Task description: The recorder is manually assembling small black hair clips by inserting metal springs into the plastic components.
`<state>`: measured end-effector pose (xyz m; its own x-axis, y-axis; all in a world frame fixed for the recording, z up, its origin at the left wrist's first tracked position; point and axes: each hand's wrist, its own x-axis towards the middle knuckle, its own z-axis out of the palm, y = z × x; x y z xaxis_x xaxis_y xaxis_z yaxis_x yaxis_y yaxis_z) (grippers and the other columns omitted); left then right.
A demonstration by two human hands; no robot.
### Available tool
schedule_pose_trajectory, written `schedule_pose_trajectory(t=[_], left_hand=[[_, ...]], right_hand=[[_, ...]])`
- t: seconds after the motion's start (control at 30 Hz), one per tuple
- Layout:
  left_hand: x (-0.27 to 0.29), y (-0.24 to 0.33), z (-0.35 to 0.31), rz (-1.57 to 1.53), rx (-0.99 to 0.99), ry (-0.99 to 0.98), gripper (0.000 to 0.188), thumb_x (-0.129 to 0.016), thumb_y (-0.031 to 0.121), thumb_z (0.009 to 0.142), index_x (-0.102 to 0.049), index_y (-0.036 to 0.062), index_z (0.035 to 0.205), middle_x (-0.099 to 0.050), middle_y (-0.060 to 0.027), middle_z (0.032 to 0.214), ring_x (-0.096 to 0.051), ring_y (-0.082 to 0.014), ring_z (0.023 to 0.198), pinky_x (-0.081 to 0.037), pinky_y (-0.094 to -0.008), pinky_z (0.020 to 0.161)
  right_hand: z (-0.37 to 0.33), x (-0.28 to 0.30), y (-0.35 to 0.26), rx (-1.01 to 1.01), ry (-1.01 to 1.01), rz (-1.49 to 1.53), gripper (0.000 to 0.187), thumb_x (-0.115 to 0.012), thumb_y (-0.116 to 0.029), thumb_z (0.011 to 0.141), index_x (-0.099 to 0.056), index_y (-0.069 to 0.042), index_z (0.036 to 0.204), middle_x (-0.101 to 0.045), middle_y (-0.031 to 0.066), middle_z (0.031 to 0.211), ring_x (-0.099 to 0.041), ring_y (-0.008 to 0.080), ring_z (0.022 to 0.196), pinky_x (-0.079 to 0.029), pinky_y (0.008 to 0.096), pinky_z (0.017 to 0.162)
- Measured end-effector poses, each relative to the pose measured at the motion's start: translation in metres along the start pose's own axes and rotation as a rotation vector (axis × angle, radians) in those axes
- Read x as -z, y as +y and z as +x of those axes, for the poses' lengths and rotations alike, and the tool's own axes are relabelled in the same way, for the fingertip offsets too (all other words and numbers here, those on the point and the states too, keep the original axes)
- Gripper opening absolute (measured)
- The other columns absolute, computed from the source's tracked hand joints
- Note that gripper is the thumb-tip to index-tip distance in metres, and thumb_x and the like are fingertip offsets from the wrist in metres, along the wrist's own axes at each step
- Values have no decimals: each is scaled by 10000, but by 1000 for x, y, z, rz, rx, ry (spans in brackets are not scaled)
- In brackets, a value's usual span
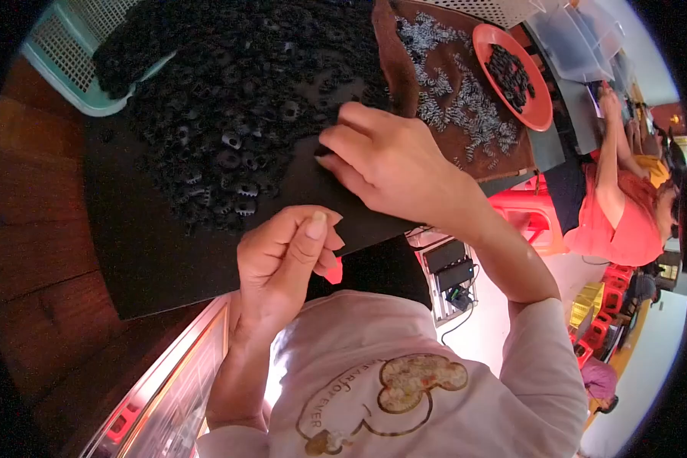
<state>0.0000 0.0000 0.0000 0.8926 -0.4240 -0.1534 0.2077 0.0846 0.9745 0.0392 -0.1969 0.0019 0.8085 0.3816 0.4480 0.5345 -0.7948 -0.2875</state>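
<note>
Parts: I see the heap of small black toothed rings spread over the black mat, far and left of both hands.
Right hand: its grip is curled, fingertips pressed on the mat at the heap's right edge; nearer the heap.
Left hand: near side, thumb and fingers pinched together, contents hidden.
Surface: brown wood.
</note>
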Motion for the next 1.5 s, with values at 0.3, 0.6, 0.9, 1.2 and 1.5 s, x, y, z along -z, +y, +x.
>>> schedule_pose_trajectory(t=[0.3, 0.6, 0.9, 1.2, 1.5], left_hand=[[-7, -8, -1, 20, -99, 18, 225, -529, 171, 971, -634, -27, 958, -622, -41, 735, -548, -59, 573, -454, -196, 522], [-8, -7, -1, -77, -80, 61, 250, -503, 194, 986, -621, -26, 992, -626, -38, 773, -564, -66, 625, -476, -207, 573], [-8, -14, 0, -242, -133, 130, 317, -463, 277, 999, -560, -16, 1071, -602, -44, 766, -547, -92, 634, -446, -227, 569], [-13, -13, -2, -173, -224, 128, 267, -479, 245, 993, -572, 8, 912, -594, -48, 769, -523, -83, 593, -416, -208, 527], [-23, -4, -2, -85, -167, 65, 293, -515, 267, 975, -569, -9, 894, -617, -85, 770, -551, -94, 581, -447, -220, 518]], right_hand=[[42, -1, 9, 160, -106, -187, 144, -623, -104, 708, -585, -34, 828, -535, 111, 824, -632, 292, 772, -537, 392, 574], [34, 5, 11, 106, -109, 0, 138, -620, -131, 762, -598, -42, 865, -584, 115, 870, -622, 314, 746, -525, 418, 598], [-16, 8, -42, 2, 77, 492, 135, -631, -125, 784, -590, -39, 880, -528, 94, 733, -580, 297, 632, -476, 399, 509], [-34, 17, -45, 28, 133, 536, 249, -657, -45, 802, -581, -9, 1037, -534, 95, 756, -573, 257, 596, -452, 348, 491], [-79, 94, 36, -464, 71, 290, 94, -606, -60, 871, -597, 28, 902, -572, 127, 775, -561, 218, 690, -460, 315, 637]])
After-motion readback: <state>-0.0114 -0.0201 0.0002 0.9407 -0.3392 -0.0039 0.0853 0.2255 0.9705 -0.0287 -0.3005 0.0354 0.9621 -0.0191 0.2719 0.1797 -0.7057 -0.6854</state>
